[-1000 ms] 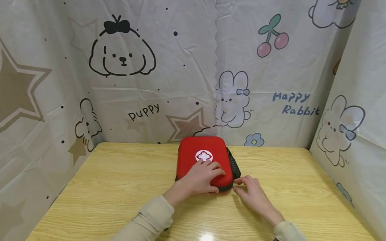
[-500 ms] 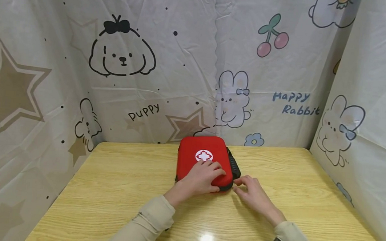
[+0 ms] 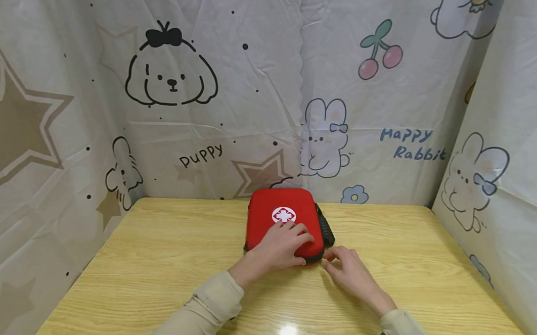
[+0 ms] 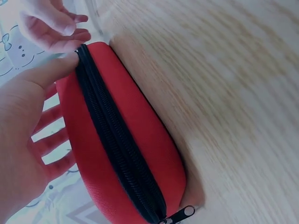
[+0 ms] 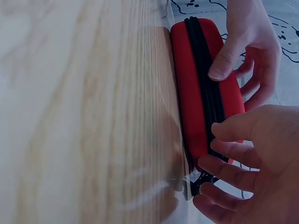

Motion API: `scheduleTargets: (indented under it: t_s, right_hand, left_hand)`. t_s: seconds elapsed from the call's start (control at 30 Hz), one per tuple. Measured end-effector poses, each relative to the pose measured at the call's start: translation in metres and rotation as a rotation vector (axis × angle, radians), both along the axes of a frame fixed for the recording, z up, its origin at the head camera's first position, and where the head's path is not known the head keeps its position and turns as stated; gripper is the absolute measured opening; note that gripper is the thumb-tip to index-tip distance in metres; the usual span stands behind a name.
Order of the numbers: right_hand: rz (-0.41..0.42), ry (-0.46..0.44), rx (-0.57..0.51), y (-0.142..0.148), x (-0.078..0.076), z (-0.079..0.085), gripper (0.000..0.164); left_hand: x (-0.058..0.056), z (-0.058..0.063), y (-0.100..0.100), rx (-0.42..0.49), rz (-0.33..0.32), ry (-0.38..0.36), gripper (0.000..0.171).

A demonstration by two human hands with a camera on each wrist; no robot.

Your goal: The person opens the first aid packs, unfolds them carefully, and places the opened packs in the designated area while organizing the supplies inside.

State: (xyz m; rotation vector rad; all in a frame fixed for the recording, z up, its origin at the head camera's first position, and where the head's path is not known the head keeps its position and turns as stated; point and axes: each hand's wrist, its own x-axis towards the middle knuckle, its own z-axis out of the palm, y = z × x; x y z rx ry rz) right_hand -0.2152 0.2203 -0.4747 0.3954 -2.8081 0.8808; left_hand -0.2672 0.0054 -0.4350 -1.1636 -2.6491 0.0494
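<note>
Spreads out as a pale yellow, wood-grained surface (image 3: 177,249), glossy in front and rounded at both far corners; carries a black-zipped red case (image 3: 279,204) lying flat near the far edge, roughly mid-width, cross-marked on top.

We could pass along the counter (image 3: 173,243) left and right of the red case (image 3: 266,203). The printed cloth (image 3: 259,86) bars the far side; the left hand (image 3: 280,245) covers the case's near top, the right hand (image 3: 351,273) its near right corner.
</note>
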Motion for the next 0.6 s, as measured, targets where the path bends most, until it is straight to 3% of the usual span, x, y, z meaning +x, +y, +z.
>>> scheduleTargets:
  t_s: [0.23,0.6]
  right_hand:
    - [-0.007,-0.008,0.007,0.0011,0.0009,0.0012,0.016]
    - [0.044,0.036,0.006,-0.0009,0.0005,0.0010,0.019]
  left_hand:
    - [-0.0008,-0.0015,0.0024,-0.008,0.023,-0.026,0.046]
    - [0.0012,0.0003,0.0049,-0.046,-0.016,0.066,0.046]
